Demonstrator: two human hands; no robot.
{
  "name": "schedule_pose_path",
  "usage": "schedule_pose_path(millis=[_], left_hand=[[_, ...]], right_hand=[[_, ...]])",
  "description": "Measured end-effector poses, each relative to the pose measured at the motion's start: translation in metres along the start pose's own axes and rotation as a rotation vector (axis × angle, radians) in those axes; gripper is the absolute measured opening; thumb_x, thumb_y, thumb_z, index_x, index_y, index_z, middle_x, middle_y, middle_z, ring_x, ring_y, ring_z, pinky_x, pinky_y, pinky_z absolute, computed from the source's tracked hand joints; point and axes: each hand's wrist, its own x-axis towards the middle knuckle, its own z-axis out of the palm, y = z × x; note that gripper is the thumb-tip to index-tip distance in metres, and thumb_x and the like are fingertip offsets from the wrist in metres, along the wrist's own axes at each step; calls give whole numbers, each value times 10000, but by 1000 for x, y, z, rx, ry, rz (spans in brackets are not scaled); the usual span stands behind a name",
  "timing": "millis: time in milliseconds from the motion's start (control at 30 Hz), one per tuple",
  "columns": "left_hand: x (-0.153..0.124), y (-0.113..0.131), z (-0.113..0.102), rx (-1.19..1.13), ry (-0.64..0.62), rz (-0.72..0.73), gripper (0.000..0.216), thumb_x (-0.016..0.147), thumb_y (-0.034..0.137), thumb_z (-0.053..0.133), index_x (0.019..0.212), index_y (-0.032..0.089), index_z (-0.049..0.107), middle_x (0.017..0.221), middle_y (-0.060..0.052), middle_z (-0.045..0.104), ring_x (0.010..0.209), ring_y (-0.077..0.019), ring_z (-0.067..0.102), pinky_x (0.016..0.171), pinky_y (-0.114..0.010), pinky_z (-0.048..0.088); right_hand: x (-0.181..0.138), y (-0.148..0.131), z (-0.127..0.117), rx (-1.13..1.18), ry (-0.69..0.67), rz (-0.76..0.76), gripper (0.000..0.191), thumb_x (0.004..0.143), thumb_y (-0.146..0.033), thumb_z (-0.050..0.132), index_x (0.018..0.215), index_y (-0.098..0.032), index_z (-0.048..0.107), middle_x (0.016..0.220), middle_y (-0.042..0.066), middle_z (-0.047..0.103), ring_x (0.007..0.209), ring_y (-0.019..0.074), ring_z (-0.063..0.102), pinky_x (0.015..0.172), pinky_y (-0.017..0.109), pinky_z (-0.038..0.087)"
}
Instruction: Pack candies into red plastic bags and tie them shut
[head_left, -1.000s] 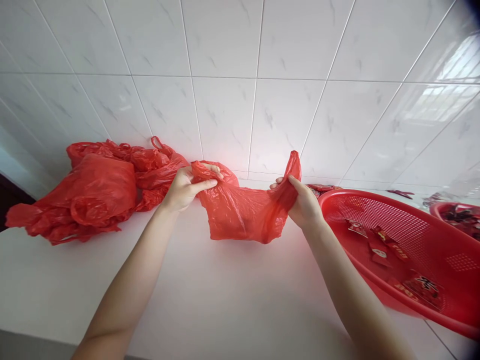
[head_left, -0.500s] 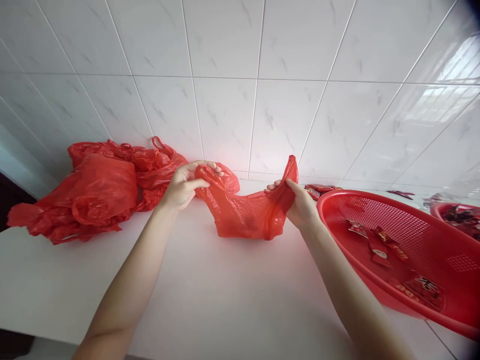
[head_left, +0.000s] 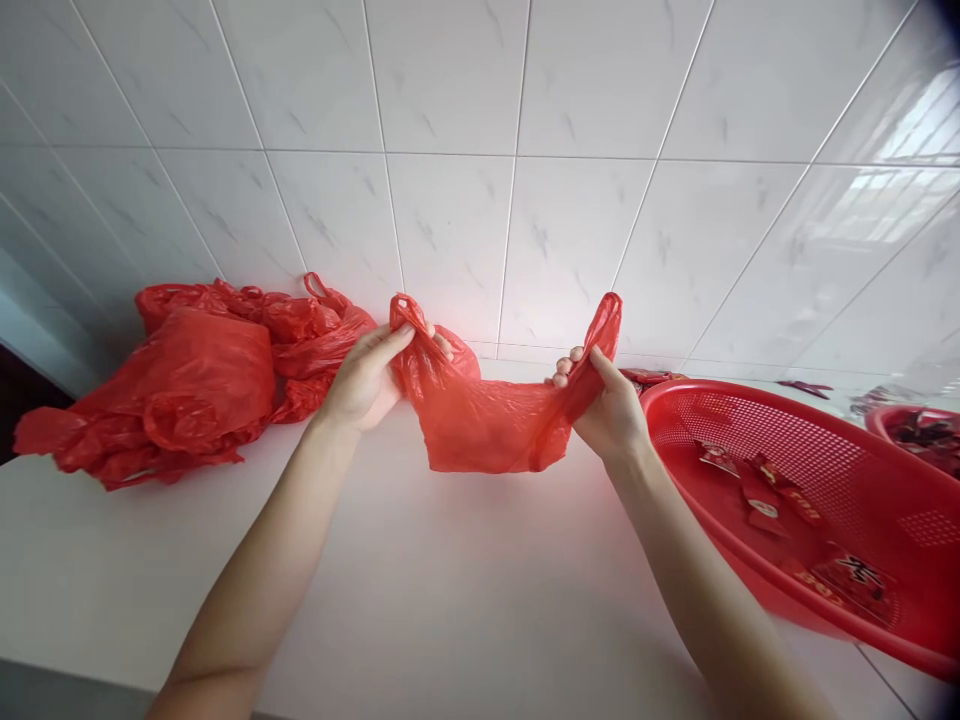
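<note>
A red plastic bag (head_left: 491,430) hangs stretched between both hands above the white counter. My left hand (head_left: 371,375) grips the bag's left handle between thumb and fingers, and the handle loop pokes up past the thumb. On the other side, my right hand (head_left: 609,405) is closed around the right handle, which stands up as a gathered strip. The bag's lower part hangs flat-bottomed in the middle; its contents, if any, cannot be made out. Just behind my left hand, a further rounded piece of red plastic (head_left: 459,352) shows near the wall.
Full red plastic bags (head_left: 210,370) are heaped at the left by the tiled wall (head_left: 450,80). A red perforated basket (head_left: 757,430) with several small packets (head_left: 765,510) stands at the right. Behind it are scissors (head_left: 805,388) and another red container (head_left: 885,425).
Both hands have taken the handles higher up, and the left handle now stands upright. My right hand has moved slightly right and the bag is pulled wider.
</note>
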Motion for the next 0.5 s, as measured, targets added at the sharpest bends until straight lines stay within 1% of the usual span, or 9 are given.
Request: schedule_pose_path(millis=[67, 133, 167, 200, 267, 367, 400, 433, 500], left_hand=[[-2, -1, 7, -35, -4, -32, 176, 882, 350, 629, 875, 179, 668, 933, -62, 704, 962, -244, 668, 805, -345, 532], [-7, -2, 15, 1, -45, -61, 194, 894, 361, 614, 882, 179, 677, 935, -67, 709, 927, -242, 673, 792, -349, 531], [-9, -2, 20, 51, -84, -65, 208, 904, 371, 598, 897, 183, 685, 941, -70, 713, 923, -245, 673, 804, -363, 529], [-12, -2, 25, 122, -130, -55, 221, 917, 378, 579, 923, 190, 695, 955, -73, 716, 940, -251, 669, 833, -380, 523], [-18, -1, 35, 304, -204, 24, 230, 935, 372, 552, 978, 211, 711, 1034, -80, 711, 1050, -265, 637, 938, -408, 487], [-24, 1, 48, 566, -248, 190, 222, 950, 334, 528, 992, 238, 724, 1213, -71, 656, 1257, -274, 515, 1076, -416, 383], [-25, 0, 51, 618, -253, 224, 224, 954, 327, 518, 987, 241, 722, 1226, -67, 646, 1262, -270, 508, 1073, -410, 382], [-26, -1, 53, 653, -258, 231, 231, 961, 326, 504, 981, 239, 717, 1190, -67, 656, 1216, -261, 538, 1036, -397, 410], [-26, -4, 53, 684, -241, 191, 246, 967, 342, 484, 944, 224, 699, 1000, -59, 683, 990, -224, 621, 863, -346, 485]], right_hand=[[-5, -1, 6, -100, -10, 44, 192, 881, -382, 609, 772, -224, 609, 593, -47, 504, 447, 88, 361, 575, 250, 458], [-10, 2, 13, -255, -45, 111, 222, 880, -404, 601, 771, -211, 615, 511, -65, 443, 403, 73, 228, 479, 236, 367], [-12, 4, 16, -342, -58, 148, 245, 881, -416, 594, 759, -204, 613, 485, -67, 422, 400, 70, 205, 450, 231, 317], [-14, 6, 19, -427, -68, 182, 269, 882, -426, 587, 742, -197, 607, 466, -66, 404, 402, 70, 205, 432, 228, 273], [-19, 10, 25, -577, -81, 228, 307, 889, -442, 566, 715, -190, 592, 451, -63, 371, 414, 75, 232, 418, 225, 210], [-24, 13, 31, -720, -143, 238, 352, 912, -464, 524, 693, -190, 560, 467, -59, 352, 444, 81, 256, 424, 227, 181], [-26, 13, 33, -745, -172, 238, 360, 920, -464, 512, 688, -191, 546, 478, -57, 358, 451, 81, 257, 429, 229, 182], [-28, 12, 35, -763, -200, 238, 362, 926, -462, 502, 687, -192, 536, 489, -56, 366, 456, 80, 257, 434, 231, 186], [-30, 11, 38, -796, -251, 234, 347, 932, -445, 488, 698, -193, 526, 520, -51, 400, 467, 80, 277, 446, 233, 210]])
